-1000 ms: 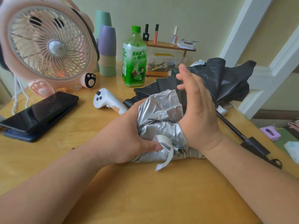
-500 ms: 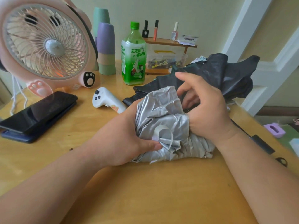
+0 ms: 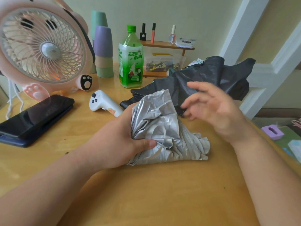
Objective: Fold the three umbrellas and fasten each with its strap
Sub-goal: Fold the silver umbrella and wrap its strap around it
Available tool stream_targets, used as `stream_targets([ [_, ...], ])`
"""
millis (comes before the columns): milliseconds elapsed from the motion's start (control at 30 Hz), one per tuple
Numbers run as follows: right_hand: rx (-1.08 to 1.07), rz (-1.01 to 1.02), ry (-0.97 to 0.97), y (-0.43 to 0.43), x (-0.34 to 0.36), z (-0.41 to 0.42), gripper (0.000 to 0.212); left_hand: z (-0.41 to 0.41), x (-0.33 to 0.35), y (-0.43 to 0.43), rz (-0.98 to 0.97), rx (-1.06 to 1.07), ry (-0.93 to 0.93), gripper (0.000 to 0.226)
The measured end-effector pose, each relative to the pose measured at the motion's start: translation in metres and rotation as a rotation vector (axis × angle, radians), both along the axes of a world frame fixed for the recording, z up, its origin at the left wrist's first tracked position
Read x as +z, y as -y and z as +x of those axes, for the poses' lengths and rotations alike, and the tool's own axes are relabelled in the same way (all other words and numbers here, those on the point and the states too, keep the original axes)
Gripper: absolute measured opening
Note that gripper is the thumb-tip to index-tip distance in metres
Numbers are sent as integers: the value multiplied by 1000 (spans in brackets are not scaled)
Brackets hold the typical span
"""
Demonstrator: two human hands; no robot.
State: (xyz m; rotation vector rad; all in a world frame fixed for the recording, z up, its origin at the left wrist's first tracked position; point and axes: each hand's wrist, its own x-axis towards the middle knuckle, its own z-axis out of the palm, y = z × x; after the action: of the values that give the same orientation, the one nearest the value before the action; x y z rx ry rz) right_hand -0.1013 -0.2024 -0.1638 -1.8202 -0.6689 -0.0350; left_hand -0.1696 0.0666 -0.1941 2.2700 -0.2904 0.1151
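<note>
Head view: I see my left hand (image 3: 120,141) clenched round the crumpled silver umbrella (image 3: 162,126), which lies nearer me than the green bottle (image 3: 130,62); my right hand (image 3: 216,108) hovers beside it, fingers spread, holding nothing.

Left hand (image 3: 117,144) grips tight; right hand (image 3: 218,110) hovers, fingers (image 3: 197,86) loose.

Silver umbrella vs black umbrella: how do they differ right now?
The silver umbrella is shiny and crinkled; the black umbrella is matte. The silver one is bunched in the left hand's grip; the black one sprawls loose behind it. Both lie on the table, neither strapped shut.
</note>
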Motion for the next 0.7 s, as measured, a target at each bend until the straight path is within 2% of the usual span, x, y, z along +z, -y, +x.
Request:
stream_targets([
  [67, 157, -336, -186, -3, 3, -10, 122, 0, 0, 1, -5, 4, -3, 86],
  [133, 161, -702, -134, -19, -1, -21, 139, 0, 1, 2, -2, 12, 0, 87],
  [200, 69, -809, -35, -38, -3, -29, 147, 1, 0, 3, -1, 21, 8, 89],
  [333, -17, -498, -30, -48, -9, -30, 139, 1, 3, 5, 21, 12, 28, 93],
  [433, 0, -359, 9, -46, -11, -30, 128, 2, 6, 5, 75, 3, 68, 94],
  [700, 137, -282, -35, -20, -3, -24, 105, 2, 1, -1, 25, -35, 37, 104],
])
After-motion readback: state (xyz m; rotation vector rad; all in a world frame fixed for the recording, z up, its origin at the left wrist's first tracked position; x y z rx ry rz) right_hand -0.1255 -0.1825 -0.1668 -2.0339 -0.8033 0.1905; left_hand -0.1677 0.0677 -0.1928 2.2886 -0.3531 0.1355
